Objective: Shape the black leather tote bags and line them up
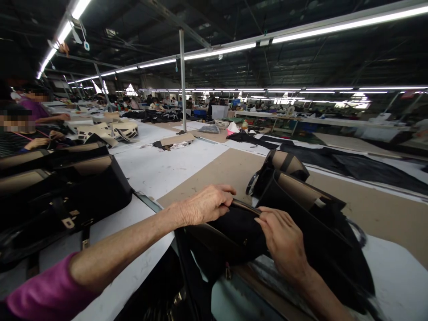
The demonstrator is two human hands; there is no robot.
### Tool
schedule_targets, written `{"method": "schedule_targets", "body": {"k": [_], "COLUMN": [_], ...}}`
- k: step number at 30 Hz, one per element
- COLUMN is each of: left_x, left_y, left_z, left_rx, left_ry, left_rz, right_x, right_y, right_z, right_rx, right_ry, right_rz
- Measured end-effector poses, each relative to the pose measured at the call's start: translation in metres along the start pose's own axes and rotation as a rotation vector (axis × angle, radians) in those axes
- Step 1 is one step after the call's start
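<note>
A black bag (230,229) with a brown-edged rim lies in front of me, and both hands grip its upper edge. My left hand (209,204) is closed on the left end of that edge, fingers curled over it. At the right end my right hand (282,238) pinches the same edge between thumb and fingers. A small zipper pull (228,270) hangs below the bag's opening. Right beside my right hand stands another black bag (310,223) with a beige lining. Dark material under my forearms is partly hidden.
Several black handbags (96,187) with gold fittings stand at left. Beyond them, two people (36,129) work at the table. Brown board (214,171) and white sheeting (160,165) cover the tabletop. Black cut pieces (351,165) lie at right; a metal post (182,80) rises behind.
</note>
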State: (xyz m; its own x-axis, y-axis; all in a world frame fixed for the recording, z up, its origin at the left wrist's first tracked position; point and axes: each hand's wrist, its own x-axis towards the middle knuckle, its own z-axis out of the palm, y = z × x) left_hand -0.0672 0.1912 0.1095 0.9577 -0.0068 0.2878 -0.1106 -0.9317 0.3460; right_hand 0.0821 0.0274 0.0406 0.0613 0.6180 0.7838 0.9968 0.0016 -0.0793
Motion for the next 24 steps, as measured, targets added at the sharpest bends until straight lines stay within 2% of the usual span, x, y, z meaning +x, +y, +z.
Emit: {"method": "schedule_targets", "body": {"k": [6,16,19,24], "left_x": [0.009,0.015,0.016,0.018], "left_y": [-0.006,-0.004,-0.005,-0.007], "left_z": [0.005,0.004,0.005,0.009], "left_rx": [-0.090,-0.149,-0.129,-0.072], "left_ry": [0.061,0.104,0.117,0.159], "left_rz": [-0.099,-0.260,-0.260,-0.218], "right_x": [0.003,0.004,0.004,0.004], "right_y": [-0.004,0.000,0.002,0.005], "right_z": [0.002,0.005,0.007,0.009], "right_rx": [0.082,0.097,0.074,-0.016], "right_ry": [-0.026,-0.014,0.006,0.010], "right_rz": [0.243,0.360,0.333,0.152]}}
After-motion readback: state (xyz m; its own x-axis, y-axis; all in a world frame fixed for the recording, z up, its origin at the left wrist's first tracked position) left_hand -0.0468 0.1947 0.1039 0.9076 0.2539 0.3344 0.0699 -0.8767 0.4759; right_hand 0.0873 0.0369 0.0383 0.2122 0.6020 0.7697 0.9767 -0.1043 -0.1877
